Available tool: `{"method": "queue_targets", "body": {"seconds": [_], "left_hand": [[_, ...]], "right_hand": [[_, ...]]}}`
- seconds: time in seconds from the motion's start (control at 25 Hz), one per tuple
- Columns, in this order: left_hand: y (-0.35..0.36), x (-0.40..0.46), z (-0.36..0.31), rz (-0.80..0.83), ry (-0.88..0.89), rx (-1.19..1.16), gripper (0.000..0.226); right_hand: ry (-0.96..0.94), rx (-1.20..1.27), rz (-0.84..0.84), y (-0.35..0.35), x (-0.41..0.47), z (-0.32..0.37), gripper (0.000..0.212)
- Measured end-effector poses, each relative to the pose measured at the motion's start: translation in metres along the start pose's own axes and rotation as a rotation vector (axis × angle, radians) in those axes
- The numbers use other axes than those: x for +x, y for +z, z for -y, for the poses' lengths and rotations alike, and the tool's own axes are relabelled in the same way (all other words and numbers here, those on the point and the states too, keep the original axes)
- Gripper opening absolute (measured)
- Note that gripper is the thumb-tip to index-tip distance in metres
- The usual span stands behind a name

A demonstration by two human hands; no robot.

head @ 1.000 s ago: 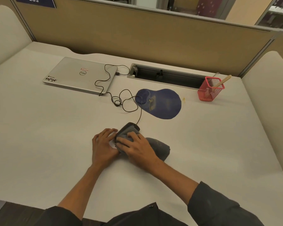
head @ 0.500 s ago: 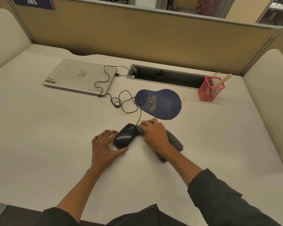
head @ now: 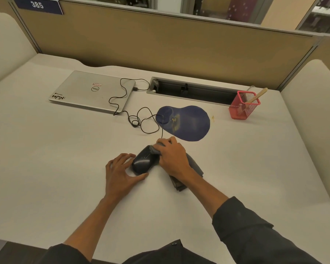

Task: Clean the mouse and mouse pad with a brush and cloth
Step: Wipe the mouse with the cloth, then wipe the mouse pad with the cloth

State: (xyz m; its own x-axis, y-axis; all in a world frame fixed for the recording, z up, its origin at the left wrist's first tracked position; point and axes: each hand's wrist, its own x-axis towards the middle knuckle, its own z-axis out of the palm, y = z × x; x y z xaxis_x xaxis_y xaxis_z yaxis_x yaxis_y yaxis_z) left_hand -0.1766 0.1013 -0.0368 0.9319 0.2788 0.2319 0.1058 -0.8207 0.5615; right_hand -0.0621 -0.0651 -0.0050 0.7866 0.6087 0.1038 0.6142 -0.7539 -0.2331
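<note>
Tan partition panels (head: 179, 44) close off the far side of a pale desk (head: 46, 159), and a blue plate on the far left corner reads "385" (head: 37, 5). On the far left of the desk lies a shut silver laptop (head: 91, 91) with a round Dell badge, a small red sticker and a black-lettered sticker I cannot read for sure. Right of it sits the blue mouse pad (head: 187, 122), marked with yellowish smears. At the far right a pink mesh holder (head: 243, 105) carries a wooden-handled brush (head: 257, 95). Near the person, the left hand (head: 120, 173) curls around the black mouse (head: 143, 162), steadying it. The right hand (head: 172, 158) grips a grey cloth (head: 193, 164) against the mouse's far end. A thin black cable (head: 126, 103) loops back to the laptop.
</note>
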Motion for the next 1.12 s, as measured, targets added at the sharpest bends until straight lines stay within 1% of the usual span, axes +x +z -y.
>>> {"method": "queue_targets", "body": {"seconds": [0.08, 0.2, 0.28, 0.36, 0.44, 0.52, 0.56, 0.64, 0.72, 0.8, 0.84, 0.92, 1.0, 1.04, 1.12], "left_hand": [[-0.001, 0.0, 0.0, 0.0, -0.005, -0.005, 0.066], [-0.001, -0.002, -0.001, 0.002, -0.012, 0.022, 0.067], [-0.001, -0.001, -0.002, 0.004, -0.016, 0.025, 0.068], [-0.003, -0.001, -0.004, 0.001, -0.033, -0.003, 0.072], [-0.003, -0.001, -0.003, -0.01, -0.051, -0.031, 0.083], [-0.003, 0.005, -0.004, -0.028, -0.074, -0.051, 0.089], [-0.004, 0.014, -0.007, -0.043, -0.07, -0.056, 0.088], [-0.004, 0.041, -0.017, -0.091, -0.022, -0.056, 0.074], [-0.002, 0.077, -0.032, -0.13, 0.078, -0.039, 0.054], [0.004, 0.113, -0.048, -0.128, 0.191, -0.015, 0.043], [0.009, 0.131, -0.054, -0.106, 0.238, 0.012, 0.043], [0.02, 0.166, -0.063, -0.008, 0.293, 0.101, 0.046], [0.03, 0.2, -0.068, 0.137, 0.317, 0.224, 0.05], [0.035, 0.215, -0.068, 0.221, 0.334, 0.298, 0.053], [0.044, 0.239, -0.065, 0.412, 0.383, 0.424, 0.061]], "right_hand": [[0.026, -0.004, 0.012, 0.007, -0.013, -0.003, 0.045], [0.103, 0.037, 0.002, 0.003, -0.013, -0.018, 0.042], [0.157, 0.157, -0.096, -0.005, -0.014, -0.026, 0.042], [0.269, 0.313, -0.202, -0.014, -0.015, -0.04, 0.045], [0.385, 0.428, -0.231, -0.023, -0.014, -0.057, 0.044], [0.425, 0.491, -0.241, -0.031, -0.007, -0.075, 0.035], [0.43, 0.514, -0.248, -0.034, -0.002, -0.083, 0.031], [0.447, 0.519, -0.236, -0.038, 0.011, -0.098, 0.027], [0.459, 0.498, -0.211, -0.038, 0.029, -0.109, 0.031], [0.454, 0.464, -0.213, -0.038, 0.055, -0.118, 0.035], [0.447, 0.442, -0.22, -0.038, 0.069, -0.122, 0.035], [0.411, 0.385, -0.204, -0.034, 0.093, -0.13, 0.036], [0.343, 0.281, -0.1, -0.022, 0.104, -0.135, 0.043], [0.305, 0.181, -0.037, -0.014, 0.103, -0.136, 0.048], [0.246, 0.006, 0.006, 0.001, 0.097, -0.137, 0.051]]}}
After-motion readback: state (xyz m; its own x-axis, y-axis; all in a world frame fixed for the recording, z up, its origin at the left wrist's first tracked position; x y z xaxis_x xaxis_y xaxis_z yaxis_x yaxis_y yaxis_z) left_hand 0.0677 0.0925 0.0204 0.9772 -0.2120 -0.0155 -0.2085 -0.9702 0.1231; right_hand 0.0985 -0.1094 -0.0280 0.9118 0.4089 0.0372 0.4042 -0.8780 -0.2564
